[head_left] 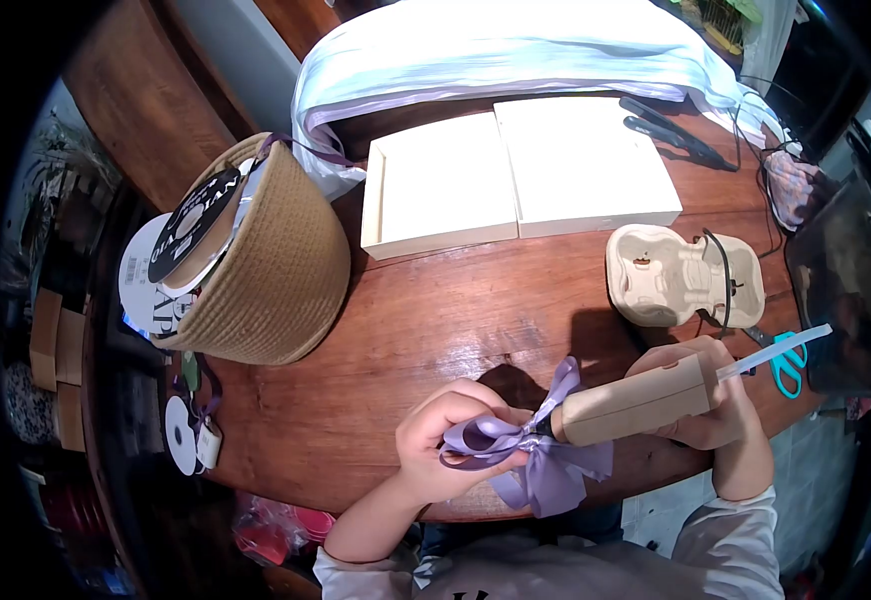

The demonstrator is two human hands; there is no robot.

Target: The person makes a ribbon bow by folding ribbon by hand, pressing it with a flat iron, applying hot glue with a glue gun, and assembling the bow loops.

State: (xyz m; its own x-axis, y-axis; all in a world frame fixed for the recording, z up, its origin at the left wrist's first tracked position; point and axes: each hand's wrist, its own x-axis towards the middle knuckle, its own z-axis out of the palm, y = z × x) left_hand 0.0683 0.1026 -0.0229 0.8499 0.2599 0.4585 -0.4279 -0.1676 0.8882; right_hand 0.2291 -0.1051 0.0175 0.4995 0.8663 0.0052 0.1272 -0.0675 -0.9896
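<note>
My left hand (441, 435) is closed around a lilac ribbon bow (554, 480), whose loops and tails spread out by the fingers. My right hand (718, 425) grips a tan-bodied hot glue gun (636, 402) from the far side. Its dark nozzle end touches or nearly touches the bow's knot; the exact contact is hidden. From the back of the gun a translucent glue stick (781, 350) juts out to the upper right. Teal-handled scissors (789, 370) lie just beyond that stick.
A moulded pulp cup carrier (646, 275) sits at right with a black cord over it. Two white shallow boxes (441, 190) stand at the back beside a black long tool (681, 137). At left are a woven basket (281, 265) holding ribbon spools and a white spool (182, 435).
</note>
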